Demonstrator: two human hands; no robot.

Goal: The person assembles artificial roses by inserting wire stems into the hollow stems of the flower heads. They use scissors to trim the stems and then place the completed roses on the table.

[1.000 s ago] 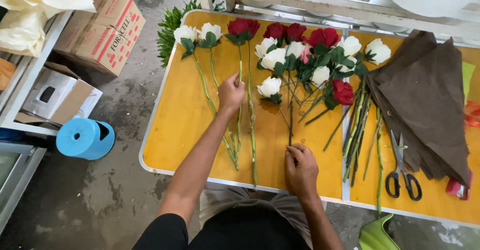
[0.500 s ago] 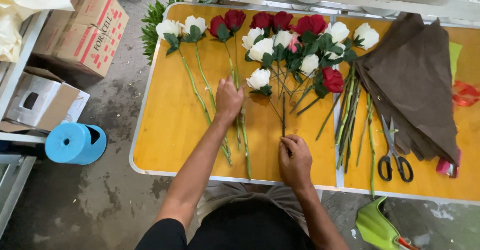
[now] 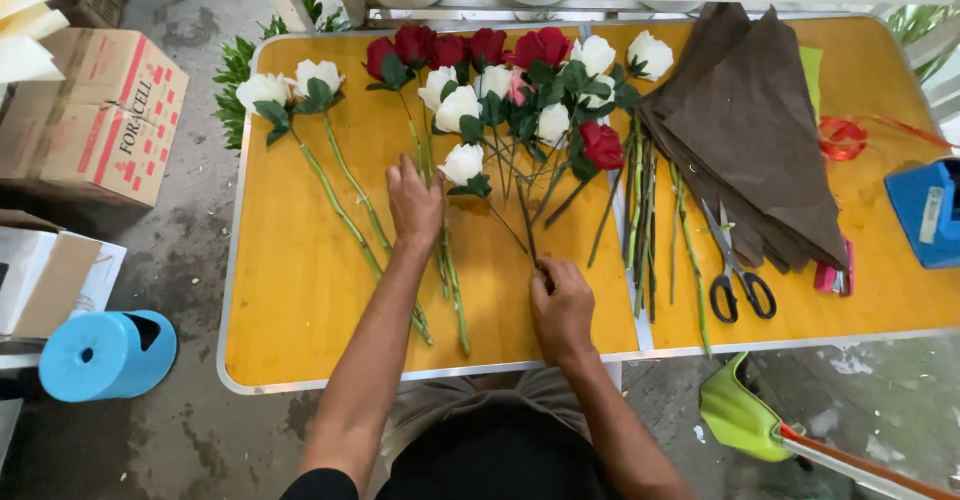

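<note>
Fingers of the right hand [image 3: 562, 305] pinch the gathered rose stems [image 3: 528, 230] on the yellow table [image 3: 300, 290], while the left hand [image 3: 415, 205] lies flat, fingers spread, on loose stems [image 3: 447, 270], sorting roses; adding one needs an aligned stem.

A brown cardboard box [image 3: 85, 120] with red print stands on the floor left of the yellow table [image 3: 290, 290]. Below it, at the left edge, lies a white-and-brown carton [image 3: 45, 280], partly cut off. At the table's right edge sits a blue box [image 3: 925, 210] bearing a small white label [image 3: 932, 214].
</note>
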